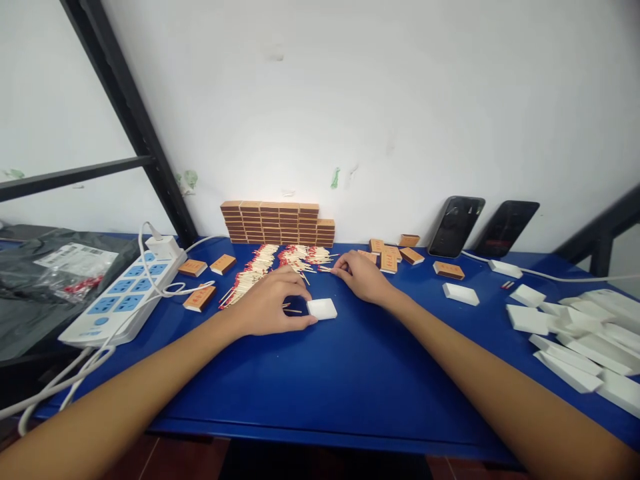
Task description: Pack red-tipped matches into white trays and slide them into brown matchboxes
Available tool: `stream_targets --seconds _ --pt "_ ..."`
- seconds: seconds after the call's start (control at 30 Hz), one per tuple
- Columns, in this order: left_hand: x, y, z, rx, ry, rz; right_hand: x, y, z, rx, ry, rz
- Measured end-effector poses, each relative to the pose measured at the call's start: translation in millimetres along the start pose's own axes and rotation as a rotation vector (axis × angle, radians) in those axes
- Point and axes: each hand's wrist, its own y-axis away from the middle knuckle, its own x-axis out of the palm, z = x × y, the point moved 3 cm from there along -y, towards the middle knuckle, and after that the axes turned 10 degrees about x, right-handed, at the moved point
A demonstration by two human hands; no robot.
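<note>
A small white matchbox tray [323,309] lies on the blue table. My left hand [277,303] grips its left end between thumb and fingers. A few loose matches [293,311] show in the gap under that hand's palm. To the right, my right hand [361,275] pinches at the edge of the match pile, with pale matchsticks [325,269] poking out at its fingertips; how many it holds cannot be made out. The heap of red-tipped matches [257,267] spreads behind my left hand, partly hidden by it.
A stack of matchboxes [275,223] stands against the wall. Loose matchboxes [389,259] lie right and left of the matches. Two phones [456,227] lean at the back right. White trays [580,327] pile up at right. A power strip [125,293] with cables sits left.
</note>
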Motion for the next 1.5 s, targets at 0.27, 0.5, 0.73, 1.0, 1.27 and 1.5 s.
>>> stream_targets --seconds 0.27,0.5,0.73,1.0,1.27,1.5 --pt "-4.5 3.8 9.6 -0.022 -0.008 -0.009 -16.8 22.1 -3.7 -0.018 -0.002 0.112" --pt "-1.7 2.5 5.7 -0.005 0.009 0.014 -27.1 32.5 0.3 -0.005 0.055 0.177" --pt "-1.8 1.0 2.9 -0.006 -0.016 0.01 -29.5 37.7 12.4 -0.052 0.083 0.106" --pt "2.9 -0.3 2.1 -0.004 -0.019 -0.006 -10.0 41.1 30.6 -0.041 0.158 0.034" --pt "-0.7 1.6 8.2 -0.015 -0.039 -0.021 -13.4 40.6 29.4 0.0 0.18 0.118" --pt "-2.4 1.1 10.5 -0.009 -0.04 -0.014 -13.2 38.9 22.3 -0.062 0.16 0.097"
